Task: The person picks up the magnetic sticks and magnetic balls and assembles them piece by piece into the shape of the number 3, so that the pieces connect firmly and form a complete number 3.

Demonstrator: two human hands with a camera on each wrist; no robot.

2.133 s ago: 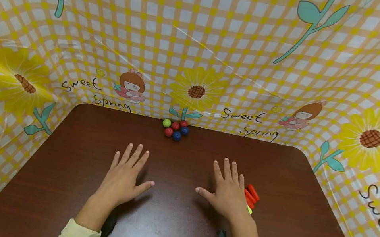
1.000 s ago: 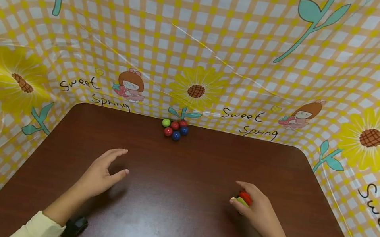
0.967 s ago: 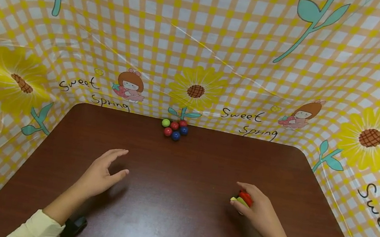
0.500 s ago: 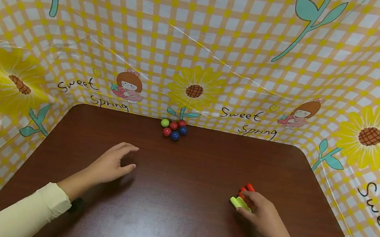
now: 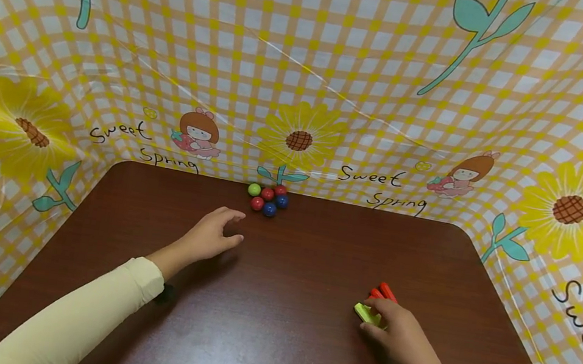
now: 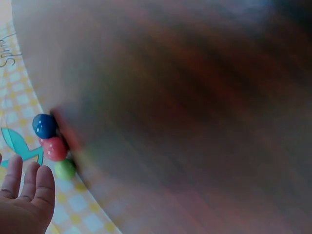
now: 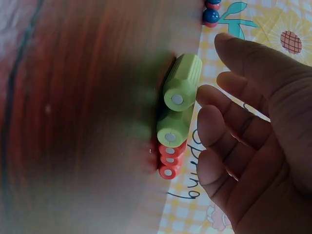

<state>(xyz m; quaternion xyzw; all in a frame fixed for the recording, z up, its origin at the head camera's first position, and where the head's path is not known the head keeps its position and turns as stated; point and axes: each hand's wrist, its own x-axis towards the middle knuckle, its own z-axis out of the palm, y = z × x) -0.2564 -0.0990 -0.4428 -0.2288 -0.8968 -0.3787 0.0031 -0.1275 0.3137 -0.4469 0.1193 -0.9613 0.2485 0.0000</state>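
My left hand [image 5: 209,236] reaches over the table with loosely bent fingers and nothing in them, just short of a cluster of small glossy balls. The cluster holds a green ball [image 5: 254,190], red balls [image 5: 257,203] and blue balls [image 5: 269,209]. In the left wrist view, my left fingers [image 6: 45,187] are spread. At the right, my right hand [image 5: 396,328] hovers by short plastic rods, thumb and fingers apart. Two green rods [image 7: 187,73] with metal discs in their ends lie beside several red rods [image 7: 168,171]. The right hand partly hides the rods in the head view.
The dark brown table [image 5: 291,268] has rounded far corners. A checked, sunflower-printed cloth [image 5: 308,55] rises behind it and along both sides. The balls sit against the far edge near the cloth.
Both hands first spread flat over the table, then moved apart. The left hand has since moved forward and right towards the balls. The right hand reached the rods and drew back slightly, uncovering more of them.
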